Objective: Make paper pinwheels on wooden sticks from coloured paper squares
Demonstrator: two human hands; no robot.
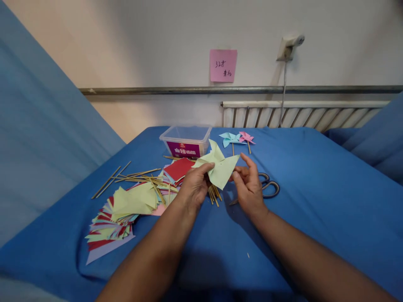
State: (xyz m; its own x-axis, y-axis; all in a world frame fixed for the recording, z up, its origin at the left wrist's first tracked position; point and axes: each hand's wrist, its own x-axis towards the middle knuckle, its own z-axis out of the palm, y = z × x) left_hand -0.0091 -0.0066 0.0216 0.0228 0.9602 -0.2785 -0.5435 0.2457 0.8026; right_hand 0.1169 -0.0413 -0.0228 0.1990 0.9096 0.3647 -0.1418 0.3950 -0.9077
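My left hand (197, 184) pinches a pale green paper pinwheel (220, 167) near its middle, with the thumb on the front and the other fingers mostly hidden behind. Several pointed blades fan out from its centre. My right hand (250, 186) is at the pinwheel's right side, thumb and index finger apart, fingertips beside the right blade; whether they touch it I cannot tell. Behind the right hand lie scissors (271, 189) with dark handles, partly covered by that hand. Below the pinwheel, a bunch of thin wooden sticks (214, 195) rests on the blue cloth.
Fanned coloured paper (108, 226) and loose sticks (138, 178) spread over the left of the blue-covered table (315, 201). Red sheets (179, 169) lie before a clear plastic box (185, 140). Finished blue (231, 138) and pink (246, 137) pinwheels lie at the back.
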